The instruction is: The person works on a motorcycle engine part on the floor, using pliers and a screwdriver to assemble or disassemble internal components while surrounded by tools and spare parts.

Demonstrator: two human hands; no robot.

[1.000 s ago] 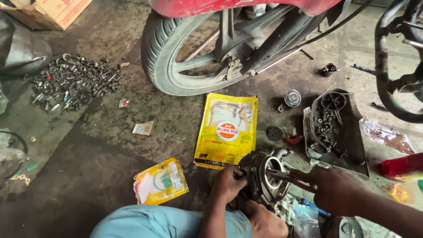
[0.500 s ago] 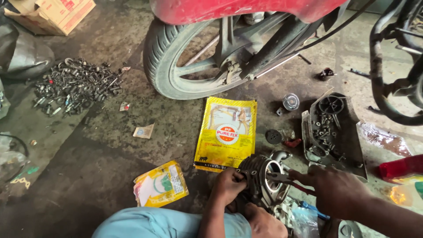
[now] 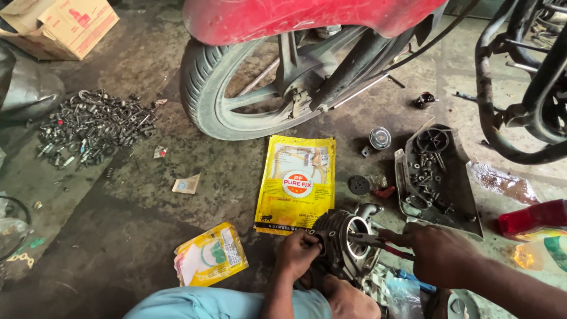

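Two hands: left (image 3: pixel 298 253) gripping cylinder (image 3: pixel 342 242), right (image 3: pixel 440 251) holding pliers (image 3: pixel 378 242); tray (image 3: pixel 466 201) holds bolts.

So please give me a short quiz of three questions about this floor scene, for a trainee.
1. True or false: the left hand rests on the finned cylinder.
2. What does the right hand hold? A) a hammer B) pliers C) a brush
3. Fill in: the pile of bolts lies on the floor to the ____ of the wheel in the picture.

Key:
1. True; it grips the cylinder's side.
2. B; the pliers point their tip into the cylinder's bore.
3. Left.
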